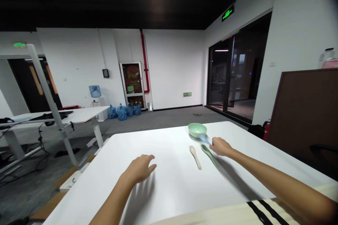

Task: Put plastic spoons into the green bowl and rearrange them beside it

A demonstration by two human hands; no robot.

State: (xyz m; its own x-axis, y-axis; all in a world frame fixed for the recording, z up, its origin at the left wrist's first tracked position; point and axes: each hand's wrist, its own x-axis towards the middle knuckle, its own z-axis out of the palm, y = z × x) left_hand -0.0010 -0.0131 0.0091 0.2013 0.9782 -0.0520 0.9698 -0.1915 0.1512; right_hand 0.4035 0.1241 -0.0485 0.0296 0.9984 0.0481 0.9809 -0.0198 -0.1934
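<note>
My right hand (220, 146) is closed in a pinch on the handle of a blue spoon (204, 139), whose bowl end points toward a pale green bowl (197, 129) at the far side of the white table (169, 182). Just beside that hand a dark green spoon (209, 155) lies flat, and a beige spoon (195, 156) lies to its left. My left hand (139, 169) rests palm down on the table, fingers stretched forward, holding nothing, well left of the spoons.
A brown cabinet (303, 109) stands close on the right. Another white desk (52, 116) with a metal frame is at the left. Several blue water jugs (124, 110) sit by the far wall. Glass doors (232, 77) are at the back right.
</note>
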